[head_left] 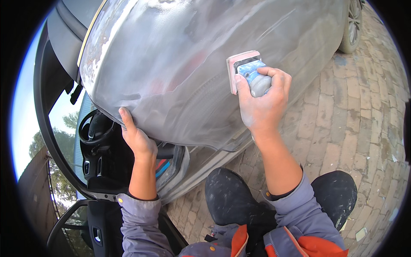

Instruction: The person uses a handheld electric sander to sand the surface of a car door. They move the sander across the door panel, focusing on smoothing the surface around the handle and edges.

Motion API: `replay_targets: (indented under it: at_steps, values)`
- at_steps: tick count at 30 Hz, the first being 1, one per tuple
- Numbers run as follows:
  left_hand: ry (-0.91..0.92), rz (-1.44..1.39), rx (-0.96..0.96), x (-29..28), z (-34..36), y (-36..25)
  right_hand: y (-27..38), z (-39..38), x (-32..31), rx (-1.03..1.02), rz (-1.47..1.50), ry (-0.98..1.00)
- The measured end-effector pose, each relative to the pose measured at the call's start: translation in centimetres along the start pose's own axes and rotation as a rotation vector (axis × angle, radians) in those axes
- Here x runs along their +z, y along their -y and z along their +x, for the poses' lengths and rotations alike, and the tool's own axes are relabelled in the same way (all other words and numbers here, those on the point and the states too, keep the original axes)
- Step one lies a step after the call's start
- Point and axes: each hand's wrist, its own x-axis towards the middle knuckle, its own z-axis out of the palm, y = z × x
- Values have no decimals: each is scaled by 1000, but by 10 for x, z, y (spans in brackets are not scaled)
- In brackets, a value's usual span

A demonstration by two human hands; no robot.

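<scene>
A grey car body panel (pixel 171 81), sanded and cloudy with lighter patches, fills the upper middle of the head view. My right hand (pixel 265 103) is closed on a blue and grey sanding tool (pixel 252 73) whose pink-edged pad lies against the panel. My left hand (pixel 137 137) grips the panel's lower left edge, thumb on the outer face, its other fingers hidden behind it.
At left are an open car doorway, a dark steering wheel (pixel 98 128) and an open front door (pixel 98 231). A wheel (pixel 351 25) stands at upper right. My dark-clad legs (pixel 227 197) are over brick paving (pixel 351 120). Beyond the car are trees.
</scene>
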Motion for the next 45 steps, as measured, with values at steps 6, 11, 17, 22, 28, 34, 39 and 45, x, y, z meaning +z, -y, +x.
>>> replay_targets:
  at_steps: [6,11,17,22,28,34,39,45]
  values:
    - [21,-22,-38,-1,0,-1,29,-98,15,-300,63,181]
    - [-2,-77,-25,2,-2,-1,18,-176,14,-554,53,292]
    - [25,-56,-14,2,-2,-1,-9,-168,8,-489,55,246]
    - [-21,-14,-17,2,-1,1,-29,-93,9,-274,63,103]
    - [-13,-32,7,4,1,2,-70,-9,-2,66,4,-49]
    - [-13,-32,14,3,0,2,-51,-80,4,-60,50,43]
    - [-21,-29,26,3,1,3,-35,-161,8,-315,94,193]
    - [-9,-19,25,2,-1,2,-50,-189,2,-550,34,283]
